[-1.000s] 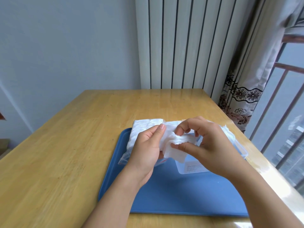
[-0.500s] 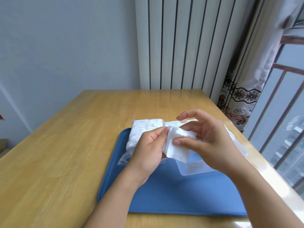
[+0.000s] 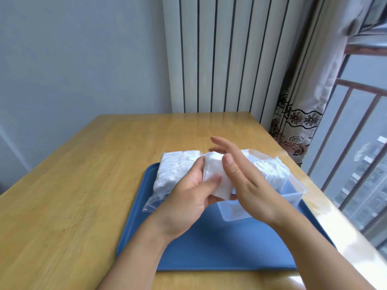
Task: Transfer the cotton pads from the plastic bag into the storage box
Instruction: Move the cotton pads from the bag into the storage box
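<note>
A clear plastic bag (image 3: pixel 170 174) full of white cotton pads lies on the left part of a blue tray (image 3: pixel 219 243). To its right stands a clear storage box (image 3: pixel 293 192) with a row of pads (image 3: pixel 270 171) inside. Above the tray my left hand (image 3: pixel 188 197) grips a small stack of cotton pads (image 3: pixel 215 176), thumb on its front. My right hand (image 3: pixel 243 178) has straight fingers and lies flat against the stack's right side, over the box's near end.
The tray lies on a wooden table (image 3: pixel 83 185) with bare wood to the left and behind. A radiator (image 3: pixel 219 55) stands at the back. A curtain (image 3: pixel 297 122) and a window railing (image 3: pixel 356 143) are on the right.
My right hand let go its pinch on the stack and straightened its fingers against the pads. The left hand took a fuller hold and the stack rose slightly.
</note>
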`<state>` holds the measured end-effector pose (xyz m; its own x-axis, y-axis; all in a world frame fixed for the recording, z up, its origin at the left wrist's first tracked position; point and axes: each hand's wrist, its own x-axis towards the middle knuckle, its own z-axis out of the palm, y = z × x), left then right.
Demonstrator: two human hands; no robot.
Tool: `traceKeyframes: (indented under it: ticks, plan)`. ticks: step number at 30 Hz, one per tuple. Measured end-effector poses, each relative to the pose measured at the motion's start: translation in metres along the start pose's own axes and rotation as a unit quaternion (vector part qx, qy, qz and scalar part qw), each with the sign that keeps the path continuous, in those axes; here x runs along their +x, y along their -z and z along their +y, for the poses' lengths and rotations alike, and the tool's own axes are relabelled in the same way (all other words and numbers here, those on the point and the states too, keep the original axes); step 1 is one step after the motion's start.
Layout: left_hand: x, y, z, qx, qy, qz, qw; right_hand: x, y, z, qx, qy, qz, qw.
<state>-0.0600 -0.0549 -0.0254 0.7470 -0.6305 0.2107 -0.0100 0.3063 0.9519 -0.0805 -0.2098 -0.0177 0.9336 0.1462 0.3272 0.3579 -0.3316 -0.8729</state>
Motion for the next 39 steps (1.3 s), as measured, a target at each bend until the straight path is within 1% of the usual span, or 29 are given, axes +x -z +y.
traceKeyframes:
  ticks: [2,4,5,7,8,10,12,14,18,20,22,23,24,26,29,30,32,33,35,36,37,38,39]
  plan:
    - [0.002,0.001,-0.002,0.046,-0.017,0.052,0.997,0.002,0.013,-0.003,0.016,-0.006,-0.007,1.0]
    - [0.004,0.001,-0.004,0.073,-0.033,0.105,0.991,0.004,0.024,-0.006,-0.034,0.008,-0.005,0.999]
    - [0.005,0.0,-0.005,0.075,-0.042,0.128,0.988,0.004,0.028,-0.008,-0.039,0.006,-0.001,0.999]
    - [0.006,-0.001,-0.007,0.078,-0.058,0.16,0.982,0.005,0.035,-0.009,0.005,-0.035,0.021,0.999]
    - [0.006,-0.001,-0.007,0.081,-0.064,0.171,0.98,0.005,0.038,-0.006,0.023,-0.069,0.046,0.996]
    - [0.006,-0.003,-0.008,0.101,-0.071,0.193,0.973,0.008,0.046,0.003,0.031,-0.127,0.132,0.983]
    - [0.006,-0.002,-0.009,0.14,-0.074,0.208,0.965,0.012,0.051,0.013,-0.045,-0.165,0.199,0.965]
    - [0.004,-0.001,-0.009,0.188,-0.071,0.203,0.958,0.012,0.048,0.018,-0.149,-0.184,0.21,0.949]
    - [0.001,-0.002,-0.011,0.266,-0.018,0.136,0.954,0.013,0.04,0.027,-0.316,-0.183,0.22,0.905]
    - [0.0,-0.002,-0.016,0.335,0.007,0.096,0.937,0.016,0.039,0.034,-0.377,-0.191,0.225,0.878]
    - [-0.001,-0.001,-0.022,0.419,0.02,0.06,0.906,0.019,0.039,0.038,-0.424,-0.199,0.228,0.854]
    - [-0.001,0.0,-0.024,0.443,0.022,0.049,0.895,0.02,0.039,0.039,-0.442,-0.201,0.229,0.843]
    - [0.0,0.001,-0.026,0.449,0.024,0.045,0.892,0.021,0.039,0.039,-0.455,-0.201,0.228,0.837]
    - [0.001,0.003,-0.027,0.436,0.024,0.045,0.898,0.021,0.039,0.04,-0.453,-0.191,0.224,0.842]
    - [0.002,0.003,-0.028,0.418,0.018,0.048,0.907,0.018,0.039,0.038,-0.386,-0.172,0.238,0.875]
    - [0.002,0.002,-0.028,0.409,0.015,0.051,0.911,0.017,0.04,0.035,-0.363,-0.155,0.249,0.884]
    - [0.002,0.0,-0.025,0.38,0.007,0.059,0.923,0.016,0.042,0.027,-0.32,-0.089,0.255,0.908]
    - [0.002,-0.001,-0.022,0.36,0.002,0.066,0.931,0.016,0.041,0.024,-0.295,-0.064,0.238,0.923]
    - [0.0,-0.001,-0.015,0.322,-0.011,0.084,0.943,0.015,0.035,0.026,-0.272,-0.06,0.165,0.946]
    - [0.0,0.0,-0.01,0.307,-0.032,0.095,0.946,0.015,0.032,0.029,-0.298,-0.062,0.138,0.943]
    - [-0.001,0.002,-0.003,0.293,-0.07,0.115,0.946,0.015,0.028,0.031,-0.33,-0.051,0.131,0.934]
    - [-0.004,0.007,0.004,0.279,-0.122,0.15,0.941,0.016,0.025,0.031,-0.345,-0.027,0.146,0.927]
    - [-0.006,0.015,0.011,0.265,-0.177,0.188,0.929,0.014,0.022,0.028,-0.328,0.008,0.168,0.93]
